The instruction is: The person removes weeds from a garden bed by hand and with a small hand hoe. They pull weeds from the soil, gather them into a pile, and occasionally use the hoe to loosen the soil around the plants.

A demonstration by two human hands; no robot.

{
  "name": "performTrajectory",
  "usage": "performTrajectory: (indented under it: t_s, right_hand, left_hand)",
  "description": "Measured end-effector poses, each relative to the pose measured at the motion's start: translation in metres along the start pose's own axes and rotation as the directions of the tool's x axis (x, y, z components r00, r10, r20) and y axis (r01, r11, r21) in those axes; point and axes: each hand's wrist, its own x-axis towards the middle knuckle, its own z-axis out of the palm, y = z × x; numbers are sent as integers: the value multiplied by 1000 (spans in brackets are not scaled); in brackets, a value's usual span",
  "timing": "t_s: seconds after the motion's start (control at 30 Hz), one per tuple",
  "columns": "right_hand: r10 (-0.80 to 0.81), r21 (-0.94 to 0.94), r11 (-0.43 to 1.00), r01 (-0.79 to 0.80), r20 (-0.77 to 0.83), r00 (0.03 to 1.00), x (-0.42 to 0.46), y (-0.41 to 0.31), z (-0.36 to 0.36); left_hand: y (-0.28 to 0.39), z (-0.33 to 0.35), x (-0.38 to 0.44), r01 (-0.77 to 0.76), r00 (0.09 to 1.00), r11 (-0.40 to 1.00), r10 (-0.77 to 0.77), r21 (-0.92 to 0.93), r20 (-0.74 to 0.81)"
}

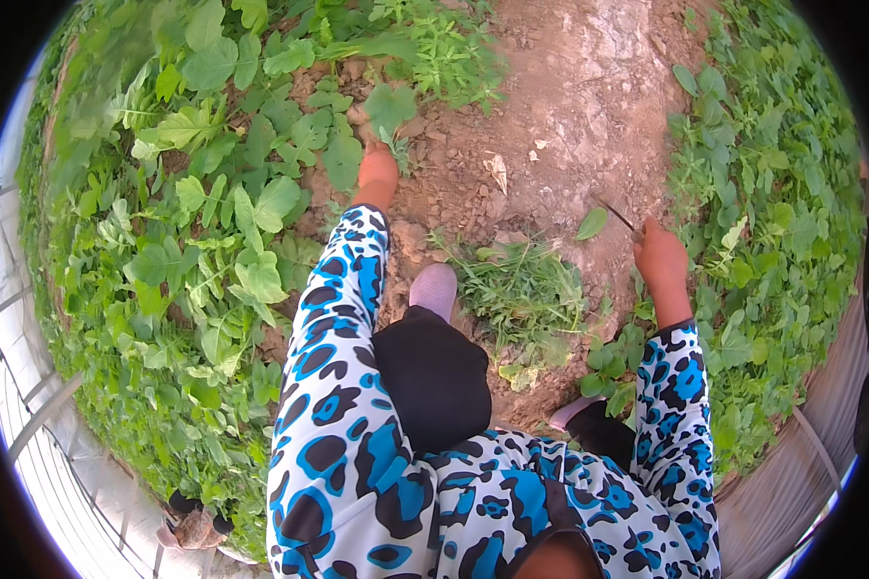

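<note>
My left hand [378, 170] reaches down to the soil at the edge of the left bed of leafy plants [261, 210]. Its fingers are partly hidden beside a small grey-green plant [400, 148], so any grip there cannot be made out. On the right, my right hand [660, 253] is closed around a thin, dark tool [620, 216], perhaps a knife, which points up and left over the bare path. A single green leaf [592, 224] lies near the tool's tip. Between my arms, a heap of pulled green plants [525, 293] rests on the soil.
Another bed of leafy plants [775, 239] runs along the right side of the dirt path [572, 94]. A pink shoe [434, 289] stands left of the heap; the other shoe [576, 412] is lower right. A dry leaf [496, 172] lies ahead. Plastic greenhouse sheeting [796, 470] borders the beds.
</note>
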Motion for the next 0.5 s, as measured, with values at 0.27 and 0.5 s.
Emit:
performTrajectory:
  t_s: [0.27,0.5]
  right_hand:
    - [-11,5,1000,11,-29,1000,-4,3,1]
    - [-32,-12,999,31,-78,996,-4,4,6]
  left_hand:
    - [5,9,12,190,960,980,-199,66,196]
    - [16,-3,-10,214,961,976,-217,35,169]
